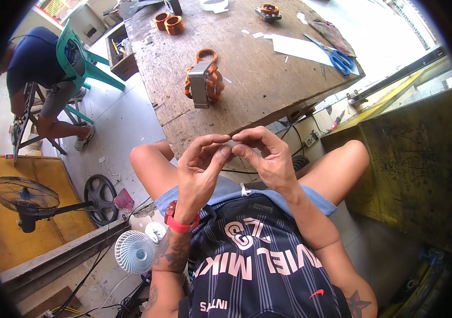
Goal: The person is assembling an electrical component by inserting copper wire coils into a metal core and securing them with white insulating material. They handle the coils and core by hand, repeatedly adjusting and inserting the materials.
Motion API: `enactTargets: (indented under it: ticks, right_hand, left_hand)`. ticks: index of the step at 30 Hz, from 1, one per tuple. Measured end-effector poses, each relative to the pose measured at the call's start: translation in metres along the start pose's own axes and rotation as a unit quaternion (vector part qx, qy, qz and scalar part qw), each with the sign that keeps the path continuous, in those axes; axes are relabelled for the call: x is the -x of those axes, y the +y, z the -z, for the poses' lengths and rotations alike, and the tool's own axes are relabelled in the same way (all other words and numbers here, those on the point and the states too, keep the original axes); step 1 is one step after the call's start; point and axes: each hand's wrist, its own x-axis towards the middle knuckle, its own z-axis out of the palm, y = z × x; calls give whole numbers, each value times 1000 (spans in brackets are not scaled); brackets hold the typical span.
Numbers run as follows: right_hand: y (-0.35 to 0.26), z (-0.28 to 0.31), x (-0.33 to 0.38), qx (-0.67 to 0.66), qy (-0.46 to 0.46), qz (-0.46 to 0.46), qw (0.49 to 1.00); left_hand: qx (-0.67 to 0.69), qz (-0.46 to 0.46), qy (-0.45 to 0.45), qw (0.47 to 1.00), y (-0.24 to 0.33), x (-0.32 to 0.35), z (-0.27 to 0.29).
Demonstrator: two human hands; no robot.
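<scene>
My left hand [199, 165] and my right hand [267, 160] meet fingertip to fingertip above my lap, just off the near edge of the wooden table [157, 69]. Thumb and forefinger are pinched together on each. A small pale thing shows between the fingertips, too small to name. Nearest to them on the tabletop stands a metal motor stator core [200, 87] wound with copper coils. A copper wire ring [206, 51] sits at its far side.
Copper coils [174, 25] and a smaller wound part [269, 11] lie farther back. Blue-handled scissors [341, 62] rest by white paper [294, 49] at the right. A seated person [35, 58] is at the left; fans [27, 196] stand lower left. Cables hang below the table.
</scene>
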Motion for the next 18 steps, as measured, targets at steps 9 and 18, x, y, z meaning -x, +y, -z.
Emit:
enactTargets:
  ticks: [9, 18]
  right_hand:
    - [-11, 9, 3, 189, -9, 140, 972]
    - [-19, 2, 1, 297, 7, 243, 923]
  left_hand:
    - [-48, 35, -31, 998, 10, 9, 12]
    - [-168, -64, -30, 983, 15, 9, 11]
